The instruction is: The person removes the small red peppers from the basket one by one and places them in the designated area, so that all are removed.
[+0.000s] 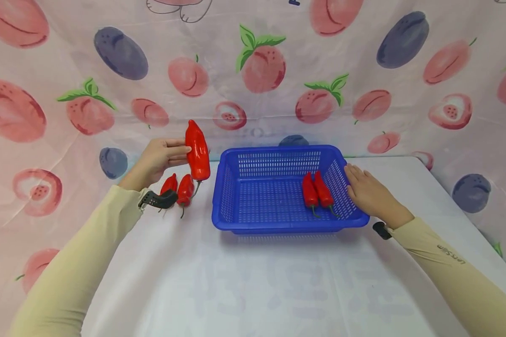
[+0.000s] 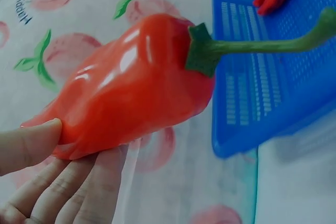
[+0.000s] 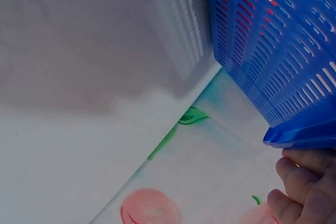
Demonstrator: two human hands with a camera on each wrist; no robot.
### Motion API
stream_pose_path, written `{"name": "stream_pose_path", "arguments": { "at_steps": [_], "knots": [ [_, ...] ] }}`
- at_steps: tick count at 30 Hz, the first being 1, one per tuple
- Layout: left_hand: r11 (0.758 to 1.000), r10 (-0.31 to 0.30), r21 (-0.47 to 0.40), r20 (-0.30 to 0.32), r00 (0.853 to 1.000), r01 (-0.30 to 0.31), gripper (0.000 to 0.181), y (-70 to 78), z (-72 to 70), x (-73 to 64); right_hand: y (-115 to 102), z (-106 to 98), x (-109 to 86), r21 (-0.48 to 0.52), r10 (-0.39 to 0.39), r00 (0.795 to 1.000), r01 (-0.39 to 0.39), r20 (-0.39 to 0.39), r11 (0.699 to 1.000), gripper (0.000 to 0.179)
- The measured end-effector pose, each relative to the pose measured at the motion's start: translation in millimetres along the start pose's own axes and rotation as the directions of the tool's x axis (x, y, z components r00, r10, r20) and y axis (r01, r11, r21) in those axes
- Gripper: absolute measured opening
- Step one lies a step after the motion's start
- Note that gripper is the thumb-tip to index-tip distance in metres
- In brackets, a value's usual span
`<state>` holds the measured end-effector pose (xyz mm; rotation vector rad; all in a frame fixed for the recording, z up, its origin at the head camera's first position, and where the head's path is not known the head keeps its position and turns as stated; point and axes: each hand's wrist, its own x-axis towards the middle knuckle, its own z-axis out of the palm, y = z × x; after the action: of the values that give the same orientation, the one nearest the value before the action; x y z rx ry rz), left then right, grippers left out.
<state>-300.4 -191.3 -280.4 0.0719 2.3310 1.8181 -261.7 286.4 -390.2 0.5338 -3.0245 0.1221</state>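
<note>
My left hand [image 1: 162, 157] holds a red pepper [image 1: 198, 152] up, to the left of a blue plastic basket [image 1: 278, 228]. Thumb and fingers pinch its narrow end; in the left wrist view its green stem [image 2: 262, 45] points toward the basket. Two more red peppers lie inside the basket, the left one [image 1: 309, 191] close beside the right one [image 1: 323, 189], near its right wall. At the basket's right rim rests my right hand [image 1: 371, 192], its fingers extended. In the right wrist view the fingers [image 3: 296, 177] sit right by the rim's edge.
Two red peppers, one [image 1: 185, 189] beside another [image 1: 169, 184] partly behind the left wrist strap [image 1: 160, 200], lie on the white table [image 1: 253, 281]. Behind the table hangs a fruit-printed cloth [image 1: 261, 107]. The basket stands near the table's back edge.
</note>
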Motion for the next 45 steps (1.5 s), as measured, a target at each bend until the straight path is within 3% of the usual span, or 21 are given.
{"name": "stream_pose_path", "arguments": {
  "at_steps": [6, 14, 18, 22, 30, 36, 45],
  "knots": [
    [1.000, -0.027, -0.004, 0.036, 0.999, 0.028, 0.058, -0.6, -19.6, -7.0, 0.7, 1.0, -0.6, 0.000, 0.003, 1.000, -0.003, 0.002, 1.000, 0.054],
    [0.990, -0.053, 0.130, 0.042, 0.998, 0.047, 0.059, -14.0, -44.8, -6.0, 1.7, 1.0, 0.1, 0.003, -0.003, 1.000, 0.003, -0.004, 1.000, 0.054],
    [0.989, -0.077, 0.135, 0.068, 0.995, 0.067, 0.060, -21.2, -60.4, -2.7, 2.4, 1.0, 0.8, 0.000, -0.009, 1.000, 0.009, -0.003, 1.000, 0.054],
    [0.985, -0.104, 0.147, 0.075, 0.992, 0.092, 0.061, -31.0, -75.7, 1.0, 2.6, 1.0, 1.0, 0.001, -0.011, 1.000, 0.011, -0.001, 1.000, 0.054],
    [0.965, -0.193, 0.185, 0.011, 0.981, 0.188, 0.066, -56.2, -105.9, 4.5, 2.6, 1.7, 0.7, 0.005, -0.007, 1.000, 0.007, 0.003, 1.000, 0.054],
    [0.945, -0.219, 0.248, -0.001, 0.976, 0.213, 0.067, -75.6, -124.4, 10.4, 2.4, 2.0, 1.1, 0.001, 0.000, 1.000, 0.000, 0.008, 1.000, 0.054],
    [0.947, -0.254, 0.212, 0.039, 0.967, 0.240, 0.067, -91.6, -141.4, 18.5, 1.5, 0.7, -1.0, 0.005, -0.006, 1.000, 0.006, 0.001, 1.000, 0.053]
  ]
}}
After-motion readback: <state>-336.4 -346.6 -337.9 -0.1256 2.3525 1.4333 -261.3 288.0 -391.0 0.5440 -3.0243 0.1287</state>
